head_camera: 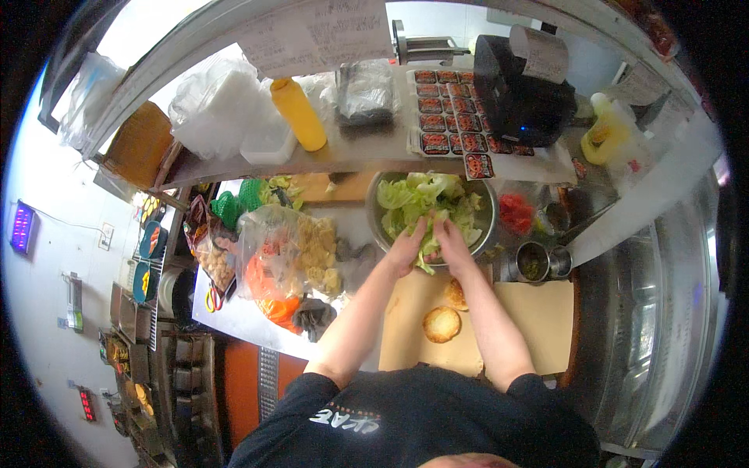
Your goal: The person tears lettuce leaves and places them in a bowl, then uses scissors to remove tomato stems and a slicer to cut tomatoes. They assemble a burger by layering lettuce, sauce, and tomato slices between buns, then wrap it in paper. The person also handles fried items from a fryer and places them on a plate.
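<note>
Both of my hands are at the near side of a large metal bowl (372,225) filled with lettuce leaves (395,196). My left hand (408,245) and my right hand (449,238) are close together, with lettuce between and below their fingers. A leaf hangs down between them over the bowl's near rim. Below the bowl lies brown paper (404,327), bearing a toasted bun half (442,324), cut face up. A second bun piece (455,294) touches it and is partly hidden by my right forearm.
Left of the bowl are a wooden cutting board (345,188), a clear plastic bag (272,234) and scissors (213,298). Small metal containers (532,262) stand at the right. The shelf beyond holds a yellow squeeze bottle (298,115), sticker sheets (433,123) and a black printer (515,105).
</note>
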The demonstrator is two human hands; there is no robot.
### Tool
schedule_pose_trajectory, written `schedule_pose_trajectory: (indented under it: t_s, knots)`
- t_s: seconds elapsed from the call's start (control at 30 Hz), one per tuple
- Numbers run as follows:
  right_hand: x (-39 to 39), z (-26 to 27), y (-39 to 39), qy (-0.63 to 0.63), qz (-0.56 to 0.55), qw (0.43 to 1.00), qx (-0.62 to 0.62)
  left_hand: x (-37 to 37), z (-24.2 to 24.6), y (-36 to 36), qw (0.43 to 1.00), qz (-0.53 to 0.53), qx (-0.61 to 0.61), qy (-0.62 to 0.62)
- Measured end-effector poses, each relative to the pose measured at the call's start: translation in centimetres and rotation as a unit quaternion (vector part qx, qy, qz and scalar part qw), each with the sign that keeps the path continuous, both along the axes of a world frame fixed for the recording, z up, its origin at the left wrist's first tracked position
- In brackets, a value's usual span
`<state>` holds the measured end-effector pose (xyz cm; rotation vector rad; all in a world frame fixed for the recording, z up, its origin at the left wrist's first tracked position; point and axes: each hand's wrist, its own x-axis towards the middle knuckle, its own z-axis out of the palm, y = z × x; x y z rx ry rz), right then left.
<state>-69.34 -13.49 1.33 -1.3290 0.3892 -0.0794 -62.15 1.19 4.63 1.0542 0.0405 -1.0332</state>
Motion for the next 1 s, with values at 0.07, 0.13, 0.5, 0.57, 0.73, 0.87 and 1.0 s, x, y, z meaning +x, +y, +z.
schedule_pose_trajectory:
  t_s: [0.07, 0.13, 0.5, 0.57, 0.73, 0.87, 1.0]
  knots:
    - [0.0, 0.6, 1.2, 0.009, -0.068, 0.998, -0.016, -0.7, 0.1, -0.4, 0.999, 0.051, 0.002, 0.002]
    - [0.5, 0.8, 1.5, 0.000, -0.093, 0.995, -0.030, -1.3, -0.4, -0.3, 0.995, 0.034, 0.032, -0.089]
    - [-3.3, 2.7, 0.5, -0.124, 0.015, 0.837, -0.532, -2.4, -2.1, 0.6, 0.997, 0.036, -0.035, -0.053]
    - [-4.4, 3.3, 0.1, -0.103, 0.036, 0.857, -0.504, -3.8, -1.7, 0.5, 0.994, 0.058, -0.088, -0.005]
    - [-6.1, 2.9, -0.2, -0.151, 0.074, 0.933, -0.318, -4.8, -1.2, 0.1, 0.996, 0.063, -0.011, -0.056]
    - [-7.2, 2.7, 1.7, -0.183, -0.166, 0.969, 0.008, -5.2, -1.0, -1.0, 0.989, 0.054, 0.071, -0.115]
    - [-8.2, 3.3, 2.7, -0.100, -0.162, 0.981, -0.033, -7.5, 0.1, -2.3, 0.962, -0.021, 0.165, -0.216]
